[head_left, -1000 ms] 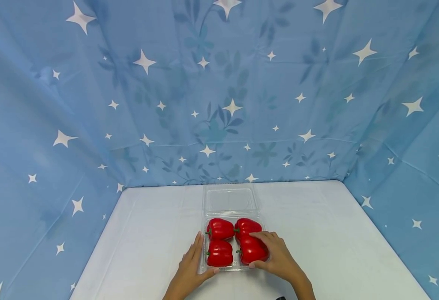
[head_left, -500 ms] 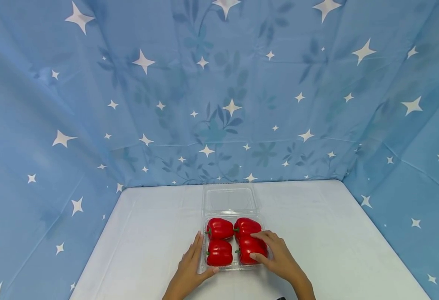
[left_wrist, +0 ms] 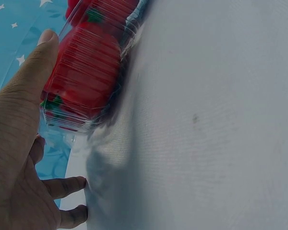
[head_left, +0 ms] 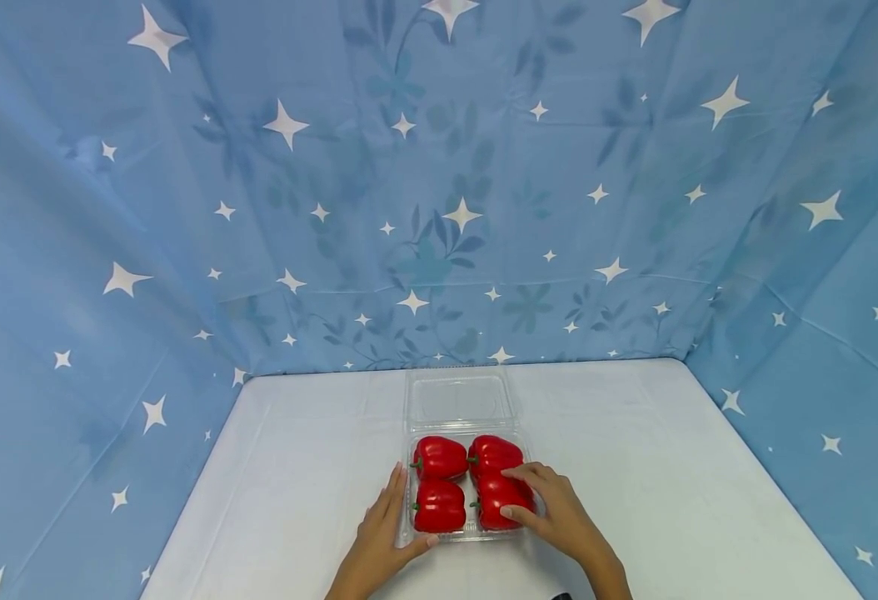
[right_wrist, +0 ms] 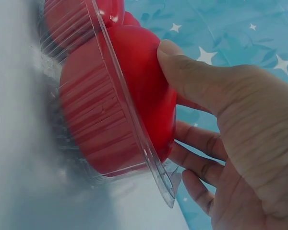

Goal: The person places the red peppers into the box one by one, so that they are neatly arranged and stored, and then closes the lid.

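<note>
Red bell peppers (head_left: 440,506) with green stems lie in two rows in a clear plastic clamshell container (head_left: 476,536). Along the container's left side rests my left hand (head_left: 379,533), its fingers straight and its thumb by the front left corner. My right hand (head_left: 559,518) holds the front right bell pepper (head_left: 497,504), with the thumb on its near side and fingers over its far right side. In the right wrist view, that pepper (right_wrist: 146,81) sits inside the container wall, its top above the rim. The left wrist view shows my left thumb (left_wrist: 41,55) beside the wall.
The container's clear lid (head_left: 460,400) lies folded back behind it on the white table (head_left: 304,467). Blue star-patterned cloth (head_left: 334,183) surrounds the table at the back and sides. A small black object (head_left: 561,597) shows at the bottom edge.
My right thumb has shifted up from the front edge of the right pepper onto its side. That pepper has moved slightly left. My left hand stays in place.
</note>
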`<state>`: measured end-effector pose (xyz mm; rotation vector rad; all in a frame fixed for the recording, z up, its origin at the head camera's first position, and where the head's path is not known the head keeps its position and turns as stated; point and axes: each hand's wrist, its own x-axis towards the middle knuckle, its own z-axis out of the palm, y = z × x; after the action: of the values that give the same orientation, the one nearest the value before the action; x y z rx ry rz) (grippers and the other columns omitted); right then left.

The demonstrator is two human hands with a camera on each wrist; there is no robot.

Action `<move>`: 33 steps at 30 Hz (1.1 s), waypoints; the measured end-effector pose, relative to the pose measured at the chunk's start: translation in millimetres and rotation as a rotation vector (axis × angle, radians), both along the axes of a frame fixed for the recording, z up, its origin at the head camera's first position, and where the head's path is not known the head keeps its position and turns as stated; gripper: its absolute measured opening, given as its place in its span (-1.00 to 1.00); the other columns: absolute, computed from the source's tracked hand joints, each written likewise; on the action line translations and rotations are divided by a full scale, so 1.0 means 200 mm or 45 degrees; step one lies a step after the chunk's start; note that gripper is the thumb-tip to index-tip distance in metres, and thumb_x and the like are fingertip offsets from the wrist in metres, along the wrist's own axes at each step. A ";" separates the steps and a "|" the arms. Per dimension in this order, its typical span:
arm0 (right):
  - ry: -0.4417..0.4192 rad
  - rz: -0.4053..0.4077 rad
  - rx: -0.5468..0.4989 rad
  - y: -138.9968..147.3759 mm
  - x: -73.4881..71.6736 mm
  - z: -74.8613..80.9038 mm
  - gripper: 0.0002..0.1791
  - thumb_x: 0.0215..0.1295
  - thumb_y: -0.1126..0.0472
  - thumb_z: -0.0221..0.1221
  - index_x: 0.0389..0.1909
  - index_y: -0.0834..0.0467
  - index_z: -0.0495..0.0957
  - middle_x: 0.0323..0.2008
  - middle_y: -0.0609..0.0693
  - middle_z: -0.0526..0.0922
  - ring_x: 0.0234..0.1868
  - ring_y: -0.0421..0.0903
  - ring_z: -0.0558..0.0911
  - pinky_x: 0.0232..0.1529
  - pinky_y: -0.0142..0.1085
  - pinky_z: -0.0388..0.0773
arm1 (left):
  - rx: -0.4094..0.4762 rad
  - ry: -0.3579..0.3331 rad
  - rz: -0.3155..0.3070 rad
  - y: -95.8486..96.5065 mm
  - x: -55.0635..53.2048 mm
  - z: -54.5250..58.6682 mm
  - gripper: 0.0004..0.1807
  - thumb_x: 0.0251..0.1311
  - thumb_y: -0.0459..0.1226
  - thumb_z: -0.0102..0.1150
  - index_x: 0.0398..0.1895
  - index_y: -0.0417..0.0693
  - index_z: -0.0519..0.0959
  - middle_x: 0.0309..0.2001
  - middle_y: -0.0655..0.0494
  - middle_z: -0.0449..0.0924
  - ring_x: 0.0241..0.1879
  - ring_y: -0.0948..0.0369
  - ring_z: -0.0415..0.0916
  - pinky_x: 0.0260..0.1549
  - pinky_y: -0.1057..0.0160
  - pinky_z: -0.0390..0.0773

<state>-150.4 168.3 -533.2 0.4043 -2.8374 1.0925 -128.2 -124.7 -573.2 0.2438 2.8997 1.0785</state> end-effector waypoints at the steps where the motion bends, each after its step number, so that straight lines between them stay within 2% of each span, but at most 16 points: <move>1: 0.013 0.007 0.009 0.00 0.00 0.00 -0.45 0.00 -0.16 0.42 0.03 -0.05 0.63 -0.02 -0.06 0.64 0.03 -0.05 0.58 0.05 0.05 0.57 | 0.002 0.004 -0.002 0.00 0.00 0.00 0.18 -0.01 0.38 0.19 0.59 0.15 -0.13 0.56 -0.01 -0.03 0.43 -0.24 0.16 0.15 -0.53 0.20; 7: 0.093 0.054 0.112 -0.01 -0.01 0.01 -0.47 0.06 -0.20 0.37 0.01 -0.01 0.66 -0.05 -0.07 0.65 0.01 -0.05 0.60 -0.01 -0.02 0.55 | 0.012 0.018 0.001 0.00 0.00 0.01 0.19 -0.01 0.37 0.20 0.58 0.14 -0.12 0.56 -0.02 -0.03 0.42 -0.26 0.15 0.16 -0.54 0.18; 14: 0.094 0.072 0.170 -0.02 -0.02 0.02 -0.44 0.05 -0.23 0.36 0.03 -0.02 0.67 -0.06 -0.08 0.64 0.03 -0.06 0.60 0.01 -0.03 0.55 | 0.018 0.040 0.008 -0.01 0.00 0.00 0.18 0.00 0.36 0.21 0.58 0.13 -0.11 0.55 -0.05 0.00 0.40 -0.30 0.18 0.14 -0.56 0.19; 23: 0.104 0.039 0.130 0.00 0.00 0.00 -0.42 0.06 -0.18 0.38 0.07 0.03 0.64 -0.05 -0.06 0.66 0.01 -0.03 0.62 0.00 0.01 0.57 | 0.000 0.000 0.009 0.00 0.00 -0.01 0.20 -0.02 0.41 0.17 0.59 0.20 -0.16 0.57 0.02 -0.06 0.43 -0.23 0.16 0.17 -0.51 0.20; 33: 0.013 -0.028 0.021 0.00 0.00 0.02 -0.49 0.04 -0.11 0.42 0.03 -0.02 0.64 -0.02 -0.08 0.64 0.05 -0.02 0.62 0.07 0.11 0.59 | 0.003 0.014 0.003 0.00 0.00 -0.01 0.20 -0.03 0.41 0.18 0.59 0.20 -0.15 0.57 0.01 -0.04 0.42 -0.23 0.17 0.15 -0.52 0.21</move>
<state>-151.2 168.0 -529.8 0.3777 -2.8367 1.0610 -128.7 -124.4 -575.1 0.2475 2.9097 1.0840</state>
